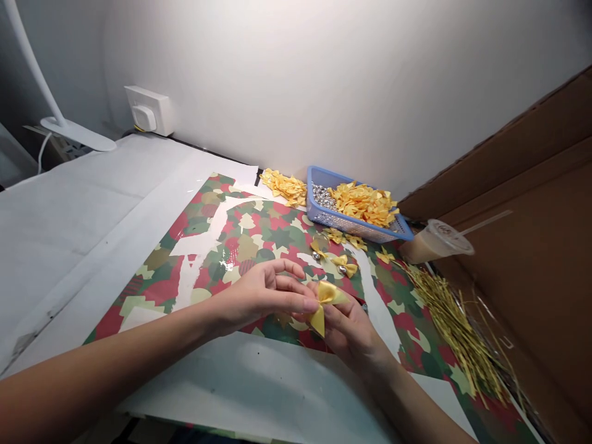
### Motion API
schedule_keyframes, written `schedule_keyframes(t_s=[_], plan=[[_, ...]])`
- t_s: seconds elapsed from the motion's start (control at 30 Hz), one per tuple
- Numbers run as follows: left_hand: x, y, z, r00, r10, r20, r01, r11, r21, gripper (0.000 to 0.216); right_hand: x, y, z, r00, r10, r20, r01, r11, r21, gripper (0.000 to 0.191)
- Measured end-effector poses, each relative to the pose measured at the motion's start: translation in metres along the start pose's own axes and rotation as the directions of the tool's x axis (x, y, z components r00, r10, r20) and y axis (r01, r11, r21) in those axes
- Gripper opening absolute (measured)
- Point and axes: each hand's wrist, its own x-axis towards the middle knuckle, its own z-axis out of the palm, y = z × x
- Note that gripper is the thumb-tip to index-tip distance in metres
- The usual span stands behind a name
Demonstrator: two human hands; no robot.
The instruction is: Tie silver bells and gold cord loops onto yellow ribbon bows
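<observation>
Yellow satin ribbon bow [326, 301], one piece, held just above the worktop [69, 209] between both hands.
I have the left hand [256, 296] pinching its centre with thumb and forefinger, the other fingers spread. The right hand [354, 333] closes on it from below. I judge it feather-light, soft, slick and easily crushed, so it is best taken at the knot, not the loops. Nearby: blue plastic basket [324, 171] of like bows, loose gold wire ties [456, 320].

One camera, worn on the person's head, looks forward and down over the worktop [69, 209] at close range. The left hand [263, 296] and right hand [354, 333], meeting on a yellow bow [326, 295], sit just below centre. A pale wall [324, 74] fills the top, cardboard [531, 203] the right.
</observation>
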Motion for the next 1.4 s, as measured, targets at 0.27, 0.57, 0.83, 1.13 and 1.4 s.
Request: schedule_keyframes(t_s=[0.27, 0.57, 0.83, 1.13, 1.4], plan=[[0.000, 0.001, 0.000, 0.998, -0.056, 0.005, 0.056, 0.998, -0.031, 0.044, -0.001, 0.001, 0.000, 1.000, 0.010, 0.000, -0.010, 1.000, -0.003, 0.029], [0.001, -0.002, -0.001, 0.995, -0.098, -0.015, 0.098, 0.995, -0.016, 0.045, -0.001, 0.000, 0.004, 1.000, -0.022, 0.008, 0.022, 0.999, 0.029, 0.033], [0.002, 0.004, -0.001, 0.991, -0.080, -0.111, 0.082, 0.996, 0.022, 0.045, 0.002, -0.004, -0.001, 0.988, -0.136, -0.073, 0.124, 0.981, -0.149, 0.028], [0.002, 0.002, -0.001, 0.964, 0.164, -0.207, -0.095, 0.947, 0.308, 0.039, -0.003, -0.015, -0.005, 0.619, -0.758, 0.206, 0.525, 0.204, -0.826, 0.025], [0.000, 0.000, 0.003, 0.959, 0.157, -0.234, -0.057, 0.922, 0.383, 0.037, -0.001, -0.013, -0.005, 0.596, -0.743, 0.304, 0.524, 0.073, -0.849, 0.015]])
